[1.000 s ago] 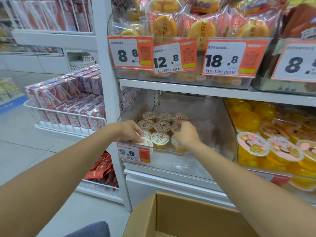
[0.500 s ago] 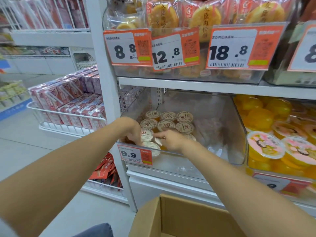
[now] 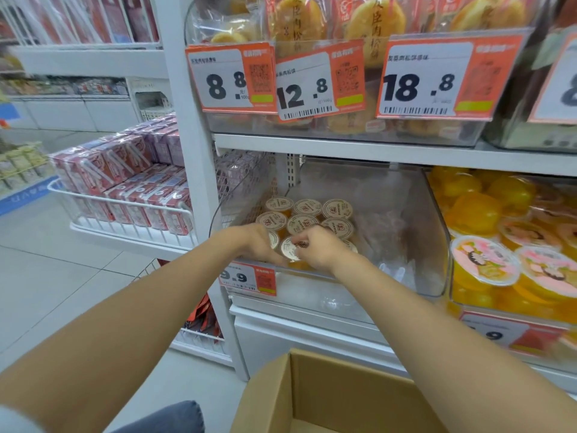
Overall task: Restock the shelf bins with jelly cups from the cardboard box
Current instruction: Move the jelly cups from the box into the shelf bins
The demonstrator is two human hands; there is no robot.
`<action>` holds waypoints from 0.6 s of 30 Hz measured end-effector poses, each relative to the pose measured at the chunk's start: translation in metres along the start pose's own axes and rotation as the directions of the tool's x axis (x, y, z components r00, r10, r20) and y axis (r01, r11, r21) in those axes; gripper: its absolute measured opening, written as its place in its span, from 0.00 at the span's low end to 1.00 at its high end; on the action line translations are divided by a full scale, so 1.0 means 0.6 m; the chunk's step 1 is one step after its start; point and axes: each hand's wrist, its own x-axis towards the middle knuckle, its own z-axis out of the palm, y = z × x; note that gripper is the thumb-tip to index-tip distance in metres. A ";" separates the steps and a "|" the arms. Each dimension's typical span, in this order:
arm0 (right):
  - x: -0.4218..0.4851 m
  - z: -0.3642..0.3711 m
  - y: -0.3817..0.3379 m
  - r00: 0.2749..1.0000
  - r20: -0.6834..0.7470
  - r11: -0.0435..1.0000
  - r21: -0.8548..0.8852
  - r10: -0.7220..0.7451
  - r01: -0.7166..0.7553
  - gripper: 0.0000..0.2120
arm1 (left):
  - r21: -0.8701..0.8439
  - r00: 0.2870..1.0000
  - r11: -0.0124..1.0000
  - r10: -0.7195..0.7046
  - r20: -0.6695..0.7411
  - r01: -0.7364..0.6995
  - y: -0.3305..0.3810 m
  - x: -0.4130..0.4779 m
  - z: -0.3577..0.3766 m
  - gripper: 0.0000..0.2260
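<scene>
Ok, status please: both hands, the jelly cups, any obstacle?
Inside clear bin: left hand, right hand. Right pinches front jelly cup; left grip unclear. Nothing in way.

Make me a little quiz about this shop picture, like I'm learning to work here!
1. True or false: the left hand and the right hand both reach into the clear bin.
2. The tag on that bin's front reads: A) 9.9 B) 18.8 C) 12.8
3. Fill in: the cups in the bin stand with their lids facing ___.

Key: 1 true; 2 A; 3 up.
</scene>
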 end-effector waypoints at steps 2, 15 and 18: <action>-0.001 -0.001 0.001 1.000 -0.003 1.000 0.014 0.007 -0.007 0.17 | 0.050 1.000 0.998 0.027 -0.009 -0.027 0.003 -0.004 -0.003 0.13; -0.096 -0.059 -0.012 0.912 -0.388 0.990 -0.102 -0.134 0.103 0.12 | -0.335 0.877 0.887 0.140 -0.459 -0.317 0.028 -0.085 0.014 0.09; -0.189 -0.066 0.012 0.844 -0.503 0.983 -0.109 -0.184 0.149 0.07 | -0.330 0.843 0.850 0.215 -0.494 -0.410 0.080 -0.141 0.030 0.10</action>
